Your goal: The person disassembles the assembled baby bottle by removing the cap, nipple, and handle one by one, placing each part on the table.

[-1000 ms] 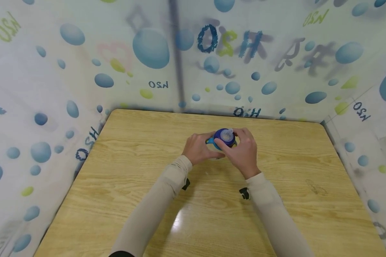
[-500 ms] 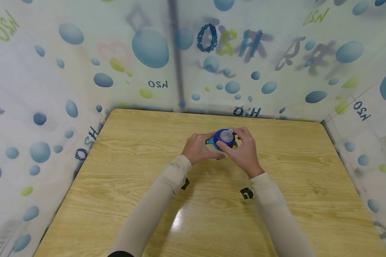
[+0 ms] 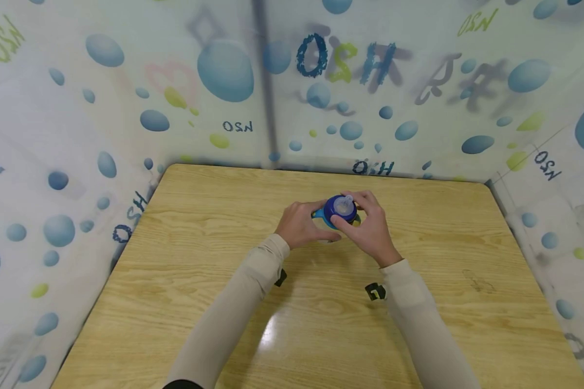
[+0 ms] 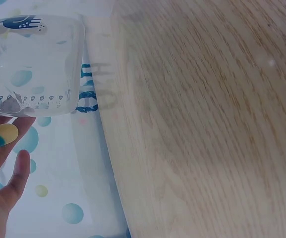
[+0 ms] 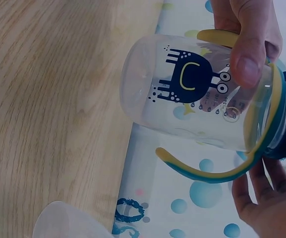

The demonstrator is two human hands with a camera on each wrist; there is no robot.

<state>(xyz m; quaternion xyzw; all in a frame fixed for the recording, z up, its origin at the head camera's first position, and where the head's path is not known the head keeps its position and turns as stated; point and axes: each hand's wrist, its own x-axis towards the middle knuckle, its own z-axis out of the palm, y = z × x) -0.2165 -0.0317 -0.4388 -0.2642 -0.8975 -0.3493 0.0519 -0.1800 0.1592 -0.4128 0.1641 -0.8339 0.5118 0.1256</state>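
Observation:
A clear baby bottle (image 5: 182, 94) with a dark blue collar (image 3: 332, 204) and a translucent teat (image 3: 343, 205) is held upright over the table, between both hands. My left hand (image 3: 299, 226) grips its body from the left, the thumb at the near side. From the right, my right hand (image 3: 370, 229) holds the blue collar between thumb and fingers. Yellow and teal handles (image 5: 207, 176) stick out from below the collar. In the right wrist view a dark blue cartoon print shows on the body. The left wrist view shows the lower body of the bottle and one handle tip (image 4: 1, 135).
A wood-grain table (image 3: 199, 259) lies beneath the hands, meeting patterned wall sheets (image 3: 126, 97) at the back and sides. At the lower left of the right wrist view is a pale translucent rounded thing (image 5: 68, 220). A dark wrist device (image 3: 375, 292) hangs by the right sleeve.
My right wrist has swung slightly outward to the right while its fingers stay at the collar. The left hand and the bottle stay almost still.

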